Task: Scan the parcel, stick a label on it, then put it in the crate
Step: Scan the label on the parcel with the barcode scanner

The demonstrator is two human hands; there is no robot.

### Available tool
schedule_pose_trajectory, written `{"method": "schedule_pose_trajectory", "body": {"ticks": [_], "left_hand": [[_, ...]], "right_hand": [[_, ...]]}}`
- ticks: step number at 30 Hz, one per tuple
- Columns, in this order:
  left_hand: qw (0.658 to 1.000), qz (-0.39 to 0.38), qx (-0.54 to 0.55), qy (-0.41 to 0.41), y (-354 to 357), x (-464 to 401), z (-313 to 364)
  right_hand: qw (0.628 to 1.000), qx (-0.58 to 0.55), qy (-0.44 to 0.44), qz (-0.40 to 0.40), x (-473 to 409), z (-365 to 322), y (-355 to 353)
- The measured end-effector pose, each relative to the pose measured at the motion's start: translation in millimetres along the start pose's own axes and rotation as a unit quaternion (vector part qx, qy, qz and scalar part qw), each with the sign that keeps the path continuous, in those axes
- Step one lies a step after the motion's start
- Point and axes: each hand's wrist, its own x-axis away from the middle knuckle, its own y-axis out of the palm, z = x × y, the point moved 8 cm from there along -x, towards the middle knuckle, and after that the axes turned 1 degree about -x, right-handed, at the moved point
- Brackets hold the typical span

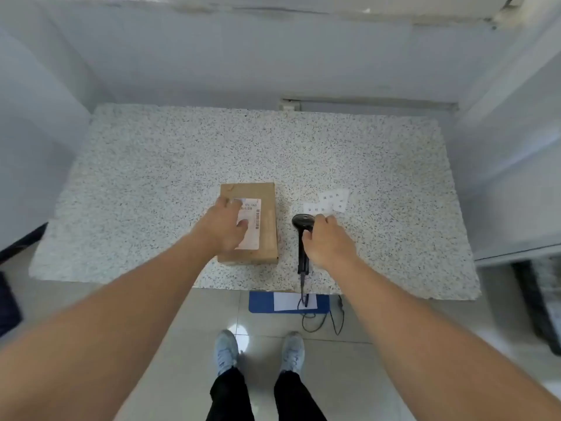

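Observation:
A brown cardboard parcel (267, 205) lies flat near the middle of the speckled table (170, 165), a white shipping label with a barcode on its top. My left hand (223, 227) rests on the parcel's left part, fingers spread over the label. To the right lies a black handheld scanner (302, 223), head pointing away from me. My right hand (326, 243) lies over its handle, fingers curled on it. Small white label stickers (332, 202) lie just beyond the scanner.
The scanner's cable hangs over the table's front edge to a blue board with a white sheet (288, 302) on the floor. A dark crate (540, 302) stands on the floor at the right. Walls close in the table's far and lateral sides.

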Motion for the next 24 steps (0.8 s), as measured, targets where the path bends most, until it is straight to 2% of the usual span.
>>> {"method": "schedule_pose_trajectory", "body": {"ticks": [6,13,17,20,24], "left_hand": [[1.0,-0.01,0.001,-0.02,19.8,-16.9,-36.4],[0.987,-0.026,0.152,-0.044,47.1,-19.1,-71.8],[0.959,-0.038,0.28,-0.034,59.3,-17.5,-78.3],[0.92,-0.071,0.384,-0.041,72.8,-12.9,-81.2],[0.887,-0.106,0.447,-0.041,86.0,-5.9,-76.1]], "right_hand": [[1.0,0.009,0.022,-0.011,-19.4,1.8,36.5],[0.986,-0.123,0.114,0.024,-28.3,13.9,66.3],[0.967,-0.205,0.148,0.012,-33.3,19.6,89.0],[0.956,-0.248,0.159,0.004,-36.6,20.1,100.5],[0.946,-0.27,0.18,0.002,-38.8,25.9,105.2]]}}
